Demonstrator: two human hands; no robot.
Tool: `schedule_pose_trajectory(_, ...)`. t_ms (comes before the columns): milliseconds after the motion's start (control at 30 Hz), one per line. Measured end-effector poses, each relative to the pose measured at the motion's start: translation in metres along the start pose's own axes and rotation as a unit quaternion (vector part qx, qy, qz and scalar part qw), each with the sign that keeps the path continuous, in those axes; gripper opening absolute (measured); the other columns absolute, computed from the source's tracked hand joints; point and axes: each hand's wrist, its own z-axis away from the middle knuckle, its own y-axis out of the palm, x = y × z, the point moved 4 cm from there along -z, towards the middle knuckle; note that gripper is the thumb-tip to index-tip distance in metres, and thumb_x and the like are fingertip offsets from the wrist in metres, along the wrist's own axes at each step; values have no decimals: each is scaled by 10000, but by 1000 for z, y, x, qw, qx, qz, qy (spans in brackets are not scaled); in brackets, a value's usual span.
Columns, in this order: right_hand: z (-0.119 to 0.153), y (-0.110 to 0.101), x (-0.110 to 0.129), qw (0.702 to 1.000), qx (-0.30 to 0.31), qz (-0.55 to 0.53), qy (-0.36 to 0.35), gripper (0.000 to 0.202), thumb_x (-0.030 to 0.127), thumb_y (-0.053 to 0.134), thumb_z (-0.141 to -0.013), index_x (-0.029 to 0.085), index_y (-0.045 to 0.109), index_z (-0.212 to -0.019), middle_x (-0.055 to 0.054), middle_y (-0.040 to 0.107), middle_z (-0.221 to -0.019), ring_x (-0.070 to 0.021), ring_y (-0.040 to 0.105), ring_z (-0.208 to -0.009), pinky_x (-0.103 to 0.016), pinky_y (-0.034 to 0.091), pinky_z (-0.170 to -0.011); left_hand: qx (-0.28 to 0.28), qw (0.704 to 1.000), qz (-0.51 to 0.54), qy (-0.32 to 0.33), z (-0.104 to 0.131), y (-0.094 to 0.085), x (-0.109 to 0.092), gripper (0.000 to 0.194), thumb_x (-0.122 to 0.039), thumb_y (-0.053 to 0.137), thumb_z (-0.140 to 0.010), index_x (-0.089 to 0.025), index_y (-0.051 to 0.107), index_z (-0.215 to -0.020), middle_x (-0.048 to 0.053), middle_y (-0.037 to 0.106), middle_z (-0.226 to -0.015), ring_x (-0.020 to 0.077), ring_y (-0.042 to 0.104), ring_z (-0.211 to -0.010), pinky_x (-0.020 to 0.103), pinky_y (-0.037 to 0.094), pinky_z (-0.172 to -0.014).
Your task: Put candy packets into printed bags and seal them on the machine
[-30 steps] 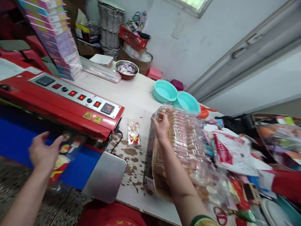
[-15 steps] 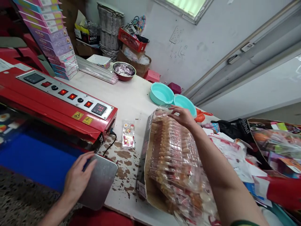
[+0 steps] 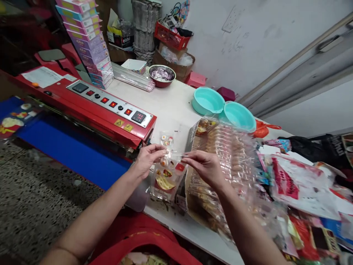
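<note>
Between my two hands hangs a clear plastic packet (image 3: 165, 181) printed or filled with small toy-like food pieces; which of these I cannot tell. My left hand (image 3: 147, 160) pinches the left corner of its top edge, and my right hand (image 3: 204, 166) pinches the right corner. Just right of the packet, a cardboard box (image 3: 190, 176) lies filled with rows of similar clear packets (image 3: 220, 162). Behind my left hand, another small packet (image 3: 166, 137) rests flat on the table. A metal plate (image 3: 139, 198) is partly hidden under my left forearm.
A red sealing machine (image 3: 110, 119) with a blue belt (image 3: 74, 151) stands at left, a packet (image 3: 16, 121) on its far end. Turquoise basins (image 3: 208, 101) and a metal bowl (image 3: 162, 75) sit farther back. Plastic bags (image 3: 300, 187) crowd the right. Below is a red tub (image 3: 149, 239).
My right hand has come back from the box's far end with a packet. My left hand has left the metal plate and joined it at the packet's top. The view has shifted left.
</note>
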Motion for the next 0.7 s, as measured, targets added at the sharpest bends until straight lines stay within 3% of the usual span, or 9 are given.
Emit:
schedule_pose_trajectory(133,11,50,-25,981,-28,-145,123,100,345,777,-717,247,762,-729,-44,766,-828,-225,718,-776,-351,575,-746,-70,997,-2,-32,8,-38,19,307,-360,814,-552,-141,687,-727,56,708,-755,139,609,-628,223,451,-541)
schedule_pose_trajectory(300,16,107,-41,943,-43,-236,229,204,368,845,-590,214,755,-689,-49,757,-750,-205,696,-682,-324,567,-676,-178,981,-38,69,3,-78,42,316,-440,755,-641,-138,689,-708,9,661,-637,114,567,-550,210,426,-524)
schedule_pose_trajectory(433,14,146,-56,905,-51,-295,301,319,376,883,-485,182,702,-661,-38,724,-652,-177,658,-578,-295,545,-578,-221,975,-13,4,-8,-109,59,356,-457,775,-603,-135,629,-654,-8,613,-554,91,514,-460,196,387,-451)
schedule_pose_trajectory(600,-3,188,-79,861,-76,-346,365,420,341,891,-411,163,646,-702,-13,682,-588,-158,628,-532,-274,514,-536,-207,975,-5,-78,-6,-147,48,380,-307,840,-510,-102,673,-783,83,697,-682,137,596,-478,220,445,-433)
schedule_pose_trajectory(700,-12,215,-81,845,-92,-361,383,450,364,880,-409,167,609,-709,7,652,-563,-145,596,-500,-262,481,-501,-226,970,-11,-87,-2,-167,38,383,-209,839,-460,-95,660,-780,99,700,-679,180,632,-496,252,480,-456)
